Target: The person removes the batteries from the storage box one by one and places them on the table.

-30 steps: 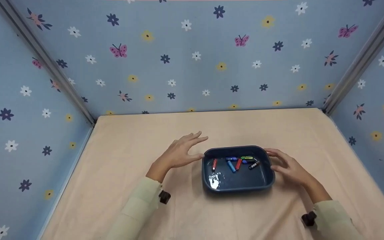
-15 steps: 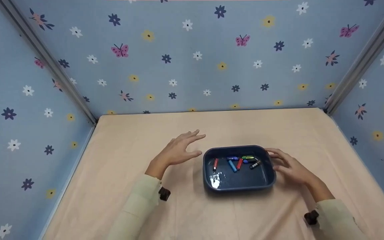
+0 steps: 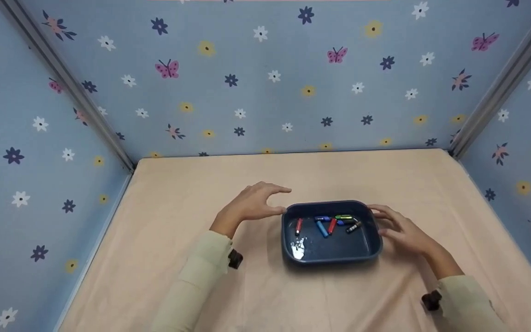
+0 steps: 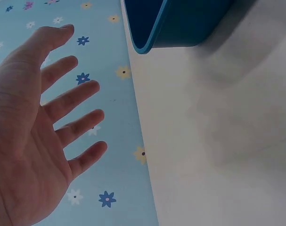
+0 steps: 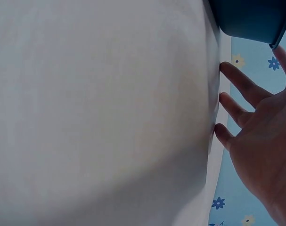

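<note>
A dark blue rectangular box (image 3: 332,259) with rounded corners holds several small batteries, including a light blue battery (image 3: 322,229), a red battery (image 3: 298,226) and a dark battery (image 3: 353,227). My left hand (image 3: 254,205) is spread beside the box's back left corner, thumb close to the rim; in the left wrist view the left hand (image 4: 39,122) is empty and apart from the box (image 4: 190,28). At the other end, my right hand (image 3: 401,233) rests with its fingertips at the right rim. In the right wrist view, the right hand (image 5: 265,132) has its fingers spread, one touching the rim.
A pale peach cloth (image 3: 191,193) covers the table, with creases at the front right. Blue flowered panels stand behind and on both sides, joined by grey posts (image 3: 81,101). A small black camera (image 3: 235,259) sits at the left wrist, and another camera (image 3: 431,300) at the right.
My left hand drew slightly away from the box, then moved back right to its corner. My right hand stays at the right rim, and the batteries lie as before.
</note>
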Demonstrator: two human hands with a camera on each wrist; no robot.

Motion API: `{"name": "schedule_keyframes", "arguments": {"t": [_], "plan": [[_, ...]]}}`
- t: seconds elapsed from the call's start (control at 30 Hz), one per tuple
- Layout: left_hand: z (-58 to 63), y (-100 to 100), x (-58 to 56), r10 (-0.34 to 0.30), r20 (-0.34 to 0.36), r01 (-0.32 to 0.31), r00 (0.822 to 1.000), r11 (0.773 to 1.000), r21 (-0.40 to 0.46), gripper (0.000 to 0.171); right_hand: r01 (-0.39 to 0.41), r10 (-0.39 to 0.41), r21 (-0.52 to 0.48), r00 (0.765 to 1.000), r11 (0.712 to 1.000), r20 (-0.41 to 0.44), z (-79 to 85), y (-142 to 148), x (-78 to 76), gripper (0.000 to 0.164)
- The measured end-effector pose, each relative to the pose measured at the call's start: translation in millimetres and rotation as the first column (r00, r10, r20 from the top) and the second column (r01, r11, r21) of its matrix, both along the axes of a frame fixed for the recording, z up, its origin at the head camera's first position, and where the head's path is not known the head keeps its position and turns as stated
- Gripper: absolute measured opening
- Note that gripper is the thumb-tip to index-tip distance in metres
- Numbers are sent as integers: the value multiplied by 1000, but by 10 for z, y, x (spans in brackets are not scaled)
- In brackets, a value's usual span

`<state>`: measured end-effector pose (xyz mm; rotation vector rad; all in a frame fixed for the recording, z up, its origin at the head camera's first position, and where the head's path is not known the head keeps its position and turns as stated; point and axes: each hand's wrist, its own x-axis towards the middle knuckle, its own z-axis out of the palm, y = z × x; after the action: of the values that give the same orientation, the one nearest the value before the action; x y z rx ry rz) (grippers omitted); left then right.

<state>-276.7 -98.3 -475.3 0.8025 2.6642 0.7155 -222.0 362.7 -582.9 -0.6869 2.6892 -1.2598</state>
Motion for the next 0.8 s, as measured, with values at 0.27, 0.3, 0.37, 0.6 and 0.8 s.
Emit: {"name": "schedule_keyframes", "arguments": {"t": [0.27,0.3,0.37,0.6,0.8], "plan": [[-20,132,-23,-106,-49,99,993,988,-114,55,7,-7,6,1000,1000,10,-11,-9,2,63],[-22,147,-21,-119,-58,111,991,986,-126,55,8,-8,7,1000,1000,9,-9,-9,3,63],[-22,181,-15,-145,-68,135,987,982,-136,54,13,-13,13,1000,1000,11,-6,-5,4,63],[23,348,-8,-174,-7,169,985,966,-197,58,5,-5,33,1000,999,1,4,4,-6,63],[101,496,-20,-113,171,154,979,956,-251,64,6,-6,40,1000,999,1,19,5,-7,62]]}}
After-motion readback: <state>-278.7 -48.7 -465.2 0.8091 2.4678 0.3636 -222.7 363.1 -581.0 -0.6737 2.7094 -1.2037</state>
